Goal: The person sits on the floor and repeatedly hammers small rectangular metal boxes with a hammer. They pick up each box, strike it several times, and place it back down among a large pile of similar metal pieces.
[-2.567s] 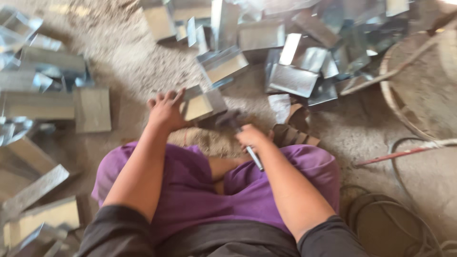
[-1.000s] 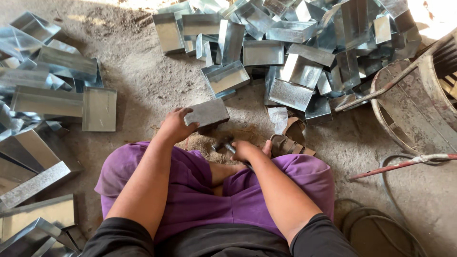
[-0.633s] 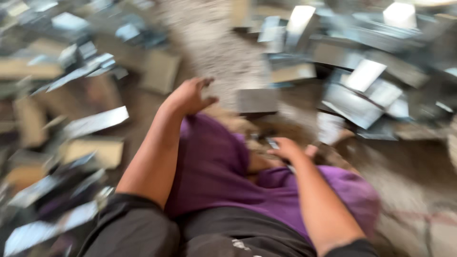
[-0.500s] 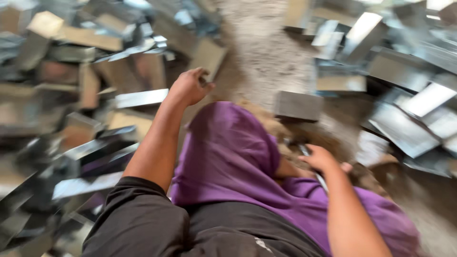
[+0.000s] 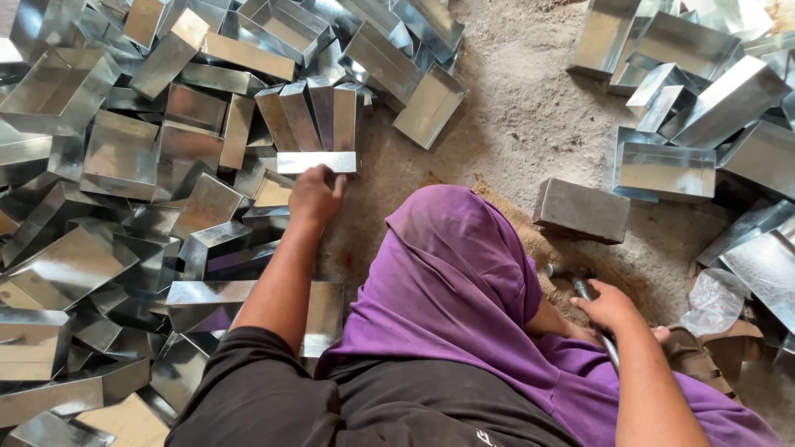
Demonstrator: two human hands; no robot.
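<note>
Moved since the earlier frame: left hand (image 5: 315, 194) has swung off the grey rectangular metal block (image 5: 582, 210) and out to the left pile; view has turned left with it. Left grip now closes its fingers on the near edge of a flat shiny galvanised sheet-metal strip (image 5: 317, 161), which lies at the front of the heap of folded galvanised sheet-metal trays (image 5: 124, 157) covering the left side of the floor. Right hand (image 5: 611, 305) is wrapped around the thin dark metal handle of a tool (image 5: 598, 324), head hidden, low by the right knee. Grey block sits alone on a brown sacking mat (image 5: 542, 248), between the hands, touched by neither. Purple cloth over the legs (image 5: 464, 290) fills the middle. Second heap of similar trays (image 5: 687, 91) at the floor's upper right, crumpled clear plastic (image 5: 714, 300) beside it. Bare sandy concrete floor (image 5: 522, 108) runs between the heaps.
</note>
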